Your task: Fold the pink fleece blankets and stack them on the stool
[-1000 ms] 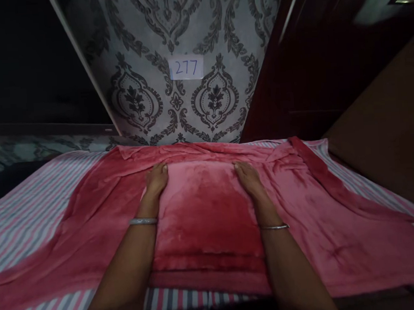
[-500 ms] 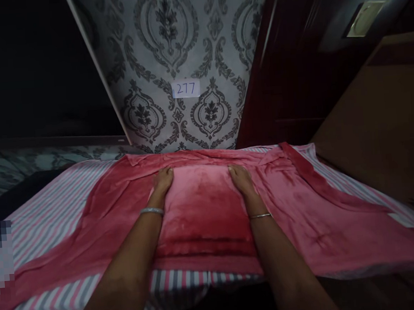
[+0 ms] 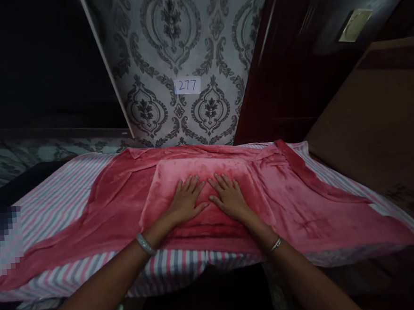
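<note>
A plush red and pink garment (image 3: 112,218) lies spread out, with a smooth, roughly rectangular panel (image 3: 225,165) raised at its middle. On that panel my left hand (image 3: 188,199) rests flat, fingers spread and pointing away from me. My right hand (image 3: 228,196) lies flat beside it, also with fingers apart, and the two thumbs come close together. Neither hand grips the fabric. Whether the panel is a folded part or a separate piece beneath the cloth, I cannot tell. Folds and creases run along the right side.
Under the garment is a striped cloth (image 3: 61,196) hanging over the front edge. Behind stands a patterned wall (image 3: 179,114) with a paper marked 277 (image 3: 187,85). A dark screen (image 3: 41,67) is at left; a dark red door (image 3: 286,74) and a cardboard box (image 3: 377,110) are at right.
Both hands have left the far corners of the panel and moved inward and nearer to me. Their fingers, curled over the edges before, now lie spread on the plush surface.
</note>
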